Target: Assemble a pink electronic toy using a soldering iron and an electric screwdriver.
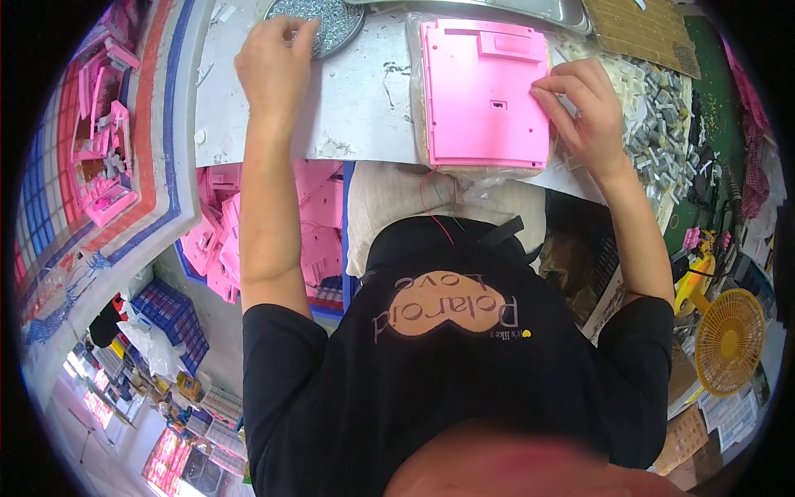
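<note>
A pink plastic panel with a raised rectangular box near its far end and a small slot in its middle lies on a pad wrapped in clear plastic. My left hand is over the near rim of a round metal dish of small silvery pieces that look like screws. Its thumb and fingers are pinched, and what is between them is hidden. At the panel's right edge is my right hand, thumb and forefinger tips together; anything in that pinch is too small to make out.
Many small grey and white parts are heaped to the right, beside a cardboard piece. A metal tray stands at the far edge. Pink panels fill a blue crate below the table's left. A yellow fan stands at right.
</note>
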Demonstrator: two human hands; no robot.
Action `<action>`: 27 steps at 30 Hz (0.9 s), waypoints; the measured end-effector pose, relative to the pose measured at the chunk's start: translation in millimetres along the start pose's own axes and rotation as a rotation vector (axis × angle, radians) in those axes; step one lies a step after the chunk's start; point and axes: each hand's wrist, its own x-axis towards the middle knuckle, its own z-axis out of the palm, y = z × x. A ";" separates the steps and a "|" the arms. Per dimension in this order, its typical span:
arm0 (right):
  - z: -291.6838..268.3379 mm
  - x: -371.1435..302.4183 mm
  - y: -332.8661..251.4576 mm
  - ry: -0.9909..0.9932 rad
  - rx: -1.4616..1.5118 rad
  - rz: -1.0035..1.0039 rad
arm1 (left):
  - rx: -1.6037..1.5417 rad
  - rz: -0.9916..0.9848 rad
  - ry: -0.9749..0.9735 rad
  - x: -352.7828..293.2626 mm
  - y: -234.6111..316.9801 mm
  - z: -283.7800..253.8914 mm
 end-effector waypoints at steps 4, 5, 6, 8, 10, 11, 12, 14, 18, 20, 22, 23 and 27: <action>0.7 0.2 11.4 -0.008 0.055 -0.051 | -0.488 0.086 -0.062 -29.3 75.6 1.5; -1.7 1.3 9.6 -0.057 0.096 0.017 | -0.560 0.181 -0.115 -41.4 96.3 5.1; -5.9 2.4 7.0 -0.103 0.136 0.089 | -0.670 0.304 -0.160 -50.7 120.4 5.4; -11.6 1.8 7.0 -0.139 0.159 0.153 | -0.574 0.466 -0.112 -67.5 155.5 13.9; -15.6 -2.1 10.9 -0.118 0.132 0.139 | -0.490 0.502 -0.094 -74.1 170.9 22.4; -17.7 -4.2 12.3 -0.112 0.127 0.141 | -0.447 0.521 -0.086 -76.7 175.0 25.8; -19.9 -6.1 13.4 -0.107 0.122 0.143 | -0.441 0.544 -0.062 -78.5 175.4 31.9; -23.7 -11.8 15.9 -0.091 0.110 0.160 | -0.386 0.580 -0.060 -79.5 175.8 30.0; -28.2 -16.0 17.6 -0.064 0.112 0.222 | -0.317 0.633 -0.048 -81.4 174.9 28.7; -30.1 -14.6 18.2 -0.061 0.117 0.223 | -0.301 0.626 -0.044 -82.7 174.2 27.2; -32.8 -9.1 21.2 -0.062 0.111 0.180 | -0.310 0.583 -0.065 -83.8 171.2 20.2; -37.0 -6.5 25.1 -0.024 0.107 0.178 | -0.333 0.551 -0.090 -82.1 168.4 10.6; -58.5 19.9 40.2 0.207 0.195 0.266 | -0.264 0.384 0.072 -41.9 83.3 8.1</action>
